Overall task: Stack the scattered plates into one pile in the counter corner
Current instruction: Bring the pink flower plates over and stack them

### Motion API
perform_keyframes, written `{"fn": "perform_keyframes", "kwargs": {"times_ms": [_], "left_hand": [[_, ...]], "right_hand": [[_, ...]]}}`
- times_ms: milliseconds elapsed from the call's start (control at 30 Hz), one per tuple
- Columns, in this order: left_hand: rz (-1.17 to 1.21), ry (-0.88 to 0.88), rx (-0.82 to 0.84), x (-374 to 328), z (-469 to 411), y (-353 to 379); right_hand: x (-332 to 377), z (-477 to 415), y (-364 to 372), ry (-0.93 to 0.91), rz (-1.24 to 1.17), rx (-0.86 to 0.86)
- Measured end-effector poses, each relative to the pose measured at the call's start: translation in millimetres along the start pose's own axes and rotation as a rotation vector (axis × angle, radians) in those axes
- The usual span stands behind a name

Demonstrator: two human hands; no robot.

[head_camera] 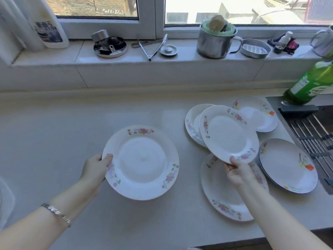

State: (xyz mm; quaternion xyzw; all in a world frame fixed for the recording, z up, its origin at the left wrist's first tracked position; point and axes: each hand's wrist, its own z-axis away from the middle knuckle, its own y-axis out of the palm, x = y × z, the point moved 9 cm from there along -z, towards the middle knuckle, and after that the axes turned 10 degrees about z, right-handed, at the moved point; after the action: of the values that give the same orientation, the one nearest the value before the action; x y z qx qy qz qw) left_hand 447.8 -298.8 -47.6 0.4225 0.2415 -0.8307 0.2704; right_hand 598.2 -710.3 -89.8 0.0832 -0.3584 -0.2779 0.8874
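My left hand (pixel 96 168) grips the left rim of a white pink-flowered plate (pixel 142 163), held above the counter's middle. My right hand (pixel 239 173) holds a second pink-flowered plate (pixel 228 133) by its near rim, tilted above the others. Under it a third flowered plate (pixel 191 123) lies flat, and an oval flowered plate (pixel 223 195) lies beneath my right wrist. Two dark-rimmed plates with orange flowers lie to the right, one far (pixel 259 116) and one near (pixel 286 165).
The pale counter (pixel 54 132) stretches left to a corner by the wall. A sink with a metal rack (pixel 313 130) and a green bottle (pixel 310 83) are at the right. The windowsill holds a steel mug (pixel 214 44), tongs (pixel 155 47), tins and a white bottle (pixel 48 24).
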Motion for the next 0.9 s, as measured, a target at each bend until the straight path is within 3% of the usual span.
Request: {"fn": "perform_keyframes", "kwargs": {"times_ms": [300, 533, 667, 900], "left_hand": [[0.233, 0.109, -0.270, -38, 15, -163], [0.347, 0.155, -0.468, -31, 36, -343], [0.363, 0.145, -0.564, -15, 45, -438], [0.442, 0.096, -0.602, 24, 44, -525]], "right_hand": [[-112, 95, 173, 0.205, 0.121, 0.431], [-240, 185, 282, 0.376, 0.316, 0.529], [-302, 227, 331, 0.340, 0.366, 0.659], [-369, 268, 369, 0.342, 0.505, 0.714]]}}
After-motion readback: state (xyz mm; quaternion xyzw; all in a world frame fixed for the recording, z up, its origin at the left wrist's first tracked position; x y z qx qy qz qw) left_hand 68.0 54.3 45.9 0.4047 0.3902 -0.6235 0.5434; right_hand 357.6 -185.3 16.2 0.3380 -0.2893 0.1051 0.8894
